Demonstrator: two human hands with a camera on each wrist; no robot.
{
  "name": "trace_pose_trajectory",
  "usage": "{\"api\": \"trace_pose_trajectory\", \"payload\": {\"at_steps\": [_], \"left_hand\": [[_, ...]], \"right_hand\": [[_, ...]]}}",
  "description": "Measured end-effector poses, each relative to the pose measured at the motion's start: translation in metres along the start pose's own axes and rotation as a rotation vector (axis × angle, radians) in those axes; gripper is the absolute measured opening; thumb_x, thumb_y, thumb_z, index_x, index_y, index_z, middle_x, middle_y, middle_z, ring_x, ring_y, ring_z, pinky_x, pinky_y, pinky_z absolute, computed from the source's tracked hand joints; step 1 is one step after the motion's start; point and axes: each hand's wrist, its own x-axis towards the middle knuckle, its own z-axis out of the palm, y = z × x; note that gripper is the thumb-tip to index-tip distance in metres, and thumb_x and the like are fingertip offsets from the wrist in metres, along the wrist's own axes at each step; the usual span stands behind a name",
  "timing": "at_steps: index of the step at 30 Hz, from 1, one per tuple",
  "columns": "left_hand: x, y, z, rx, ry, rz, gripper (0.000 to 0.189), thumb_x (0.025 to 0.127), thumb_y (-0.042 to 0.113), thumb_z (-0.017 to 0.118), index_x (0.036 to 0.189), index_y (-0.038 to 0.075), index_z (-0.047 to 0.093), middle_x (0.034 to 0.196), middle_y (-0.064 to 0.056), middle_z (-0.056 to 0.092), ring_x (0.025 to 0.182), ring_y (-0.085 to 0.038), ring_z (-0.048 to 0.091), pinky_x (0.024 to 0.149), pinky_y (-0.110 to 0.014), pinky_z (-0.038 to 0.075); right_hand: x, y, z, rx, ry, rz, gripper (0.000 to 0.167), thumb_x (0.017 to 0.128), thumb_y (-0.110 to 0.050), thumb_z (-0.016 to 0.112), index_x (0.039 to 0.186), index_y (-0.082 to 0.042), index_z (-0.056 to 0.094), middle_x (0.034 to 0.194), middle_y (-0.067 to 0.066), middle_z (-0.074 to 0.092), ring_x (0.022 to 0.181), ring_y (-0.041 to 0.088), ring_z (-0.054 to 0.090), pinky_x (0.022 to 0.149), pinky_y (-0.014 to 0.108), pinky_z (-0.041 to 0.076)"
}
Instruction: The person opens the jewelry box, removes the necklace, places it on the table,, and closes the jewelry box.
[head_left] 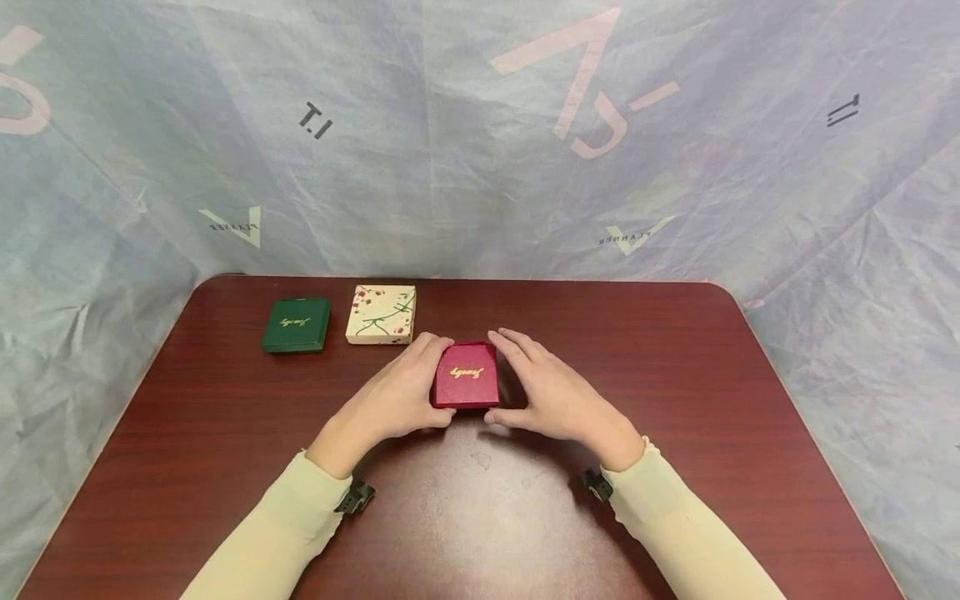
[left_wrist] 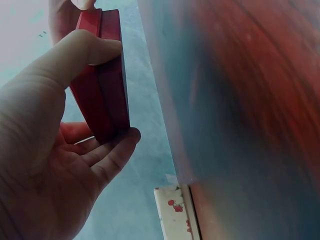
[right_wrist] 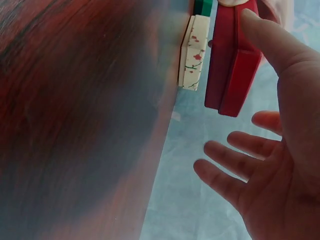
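A dark red, square jewelry box (head_left: 467,385) with gold lettering on its lid is between the two hands near the middle of the table. The left hand (head_left: 397,390) grips it from the left, thumb along the near side and fingers round the far side. In the left wrist view the red box (left_wrist: 107,95) is held up off the tabletop. On the other side, the right hand (head_left: 561,393) is spread, its thumb at the near right corner. Its fingers (right_wrist: 225,182) stand apart from the box in the right wrist view.
Toward the back left of the dark wood table (head_left: 675,358) sit a green box (head_left: 297,327) with gold lettering and a cream box (head_left: 381,315) with a red floral print. Pale printed cloth (head_left: 480,167) hangs round the back and sides.
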Motion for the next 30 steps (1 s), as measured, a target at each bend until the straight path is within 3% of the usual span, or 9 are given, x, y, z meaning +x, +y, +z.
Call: {"api": "trace_pose_trajectory", "payload": {"at_steps": [13, 30], "left_hand": [[0.000, 0.014, 0.004, 0.004, 0.025, 0.047, 0.088, 0.069, 0.018, 0.095, 0.142, -0.001, 0.050, 0.129, -0.008, 0.053, 0.112, -0.018, 0.056, 0.101, -0.035, 0.053], [0.000, 0.015, 0.009, -0.009, 0.045, 0.054, 0.089, 0.069, 0.018, 0.095, 0.143, 0.000, 0.049, 0.131, -0.009, 0.052, 0.114, -0.019, 0.055, 0.102, -0.035, 0.053]], "right_hand": [[0.001, -0.005, 0.001, 0.049, 0.001, 0.000, 0.105, 0.082, -0.045, 0.092, 0.162, -0.005, 0.036, 0.154, 0.009, 0.045, 0.137, 0.024, 0.052, 0.115, 0.039, 0.044], [0.007, -0.007, 0.004, 0.076, -0.013, -0.003, 0.101, 0.080, -0.034, 0.096, 0.158, -0.001, 0.040, 0.151, 0.014, 0.046, 0.131, 0.028, 0.057, 0.110, 0.041, 0.050]]}}
